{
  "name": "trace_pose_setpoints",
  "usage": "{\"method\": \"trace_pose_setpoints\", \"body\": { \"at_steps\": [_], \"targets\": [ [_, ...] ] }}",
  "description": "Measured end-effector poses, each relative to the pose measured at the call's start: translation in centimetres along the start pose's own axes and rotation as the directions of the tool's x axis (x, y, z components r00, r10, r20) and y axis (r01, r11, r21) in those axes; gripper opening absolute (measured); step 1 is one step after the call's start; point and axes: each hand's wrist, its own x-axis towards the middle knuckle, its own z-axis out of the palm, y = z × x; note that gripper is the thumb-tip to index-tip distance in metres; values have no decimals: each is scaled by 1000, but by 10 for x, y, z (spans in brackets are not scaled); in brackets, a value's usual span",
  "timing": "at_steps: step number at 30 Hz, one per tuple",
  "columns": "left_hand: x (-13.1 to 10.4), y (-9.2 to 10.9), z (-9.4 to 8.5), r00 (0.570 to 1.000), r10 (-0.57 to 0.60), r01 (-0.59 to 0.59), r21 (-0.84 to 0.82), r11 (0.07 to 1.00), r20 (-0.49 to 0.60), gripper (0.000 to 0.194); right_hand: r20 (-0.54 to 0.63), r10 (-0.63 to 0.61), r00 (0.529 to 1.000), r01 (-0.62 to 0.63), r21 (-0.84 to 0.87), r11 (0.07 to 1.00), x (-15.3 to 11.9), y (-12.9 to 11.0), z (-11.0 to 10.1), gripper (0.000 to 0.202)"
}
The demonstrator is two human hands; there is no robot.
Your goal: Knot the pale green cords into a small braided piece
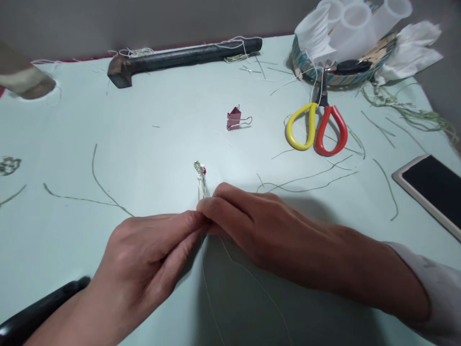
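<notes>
My left hand [154, 254] and my right hand [248, 221] meet near the middle of the table, fingertips pinched together on thin pale green cords [201, 190]. At the far end, the cords run up to a small knotted loop [197, 166] with a red and white bit [203, 170] beside it. Two loose cord ends [239, 265] trail from under my fingers toward the front edge. The exact grip point is hidden behind the fingers. A green cord [81, 198] lies left of my left hand.
Behind stand a hammer [190, 59], a pink binder clip [234, 119] and scissors [301, 127] with yellow and red handles. A woven basket [298, 60] holds white plastic tubes. A phone [437, 192] lies at right, a black handle-like object [43, 307] at lower left. Cord scraps are scattered around.
</notes>
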Motion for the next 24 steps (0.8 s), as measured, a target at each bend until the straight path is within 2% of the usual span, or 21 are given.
{"method": "trace_pose_setpoints", "body": {
  "at_steps": [3,5,9,11,15,17,21,24],
  "targets": [
    [-1,0,0,1000,4,-4,15,1000,-2,24,33,17,999,-16,-40,999,0,1,-2,9],
    [-2,0,0,1000,0,0,17,1000,2,23,3,17,1000,-17,-51,999,1,1,-3,12],
    [-1,1,-1,1000,-15,15,-9,1000,1,22,-72,106,992,-99,92,991,3,0,-6,30],
    [0,2,-2,1000,-26,26,-27,999,10,23,-79,133,988,-121,140,983,3,0,-6,31],
    [1,3,-1,998,-66,66,-6,998,11,23,-143,-49,989,57,46,997,-2,6,-4,21],
    [1,3,-1,996,-90,90,4,996,17,23,-160,-99,982,114,89,989,-4,10,-2,19],
    [1,4,0,991,-123,124,-19,992,62,22,-187,-77,979,113,192,975,-5,14,2,18],
    [0,4,1,989,-148,148,-37,988,17,24,-210,-54,976,95,192,977,-3,14,4,20]
  ]
}}
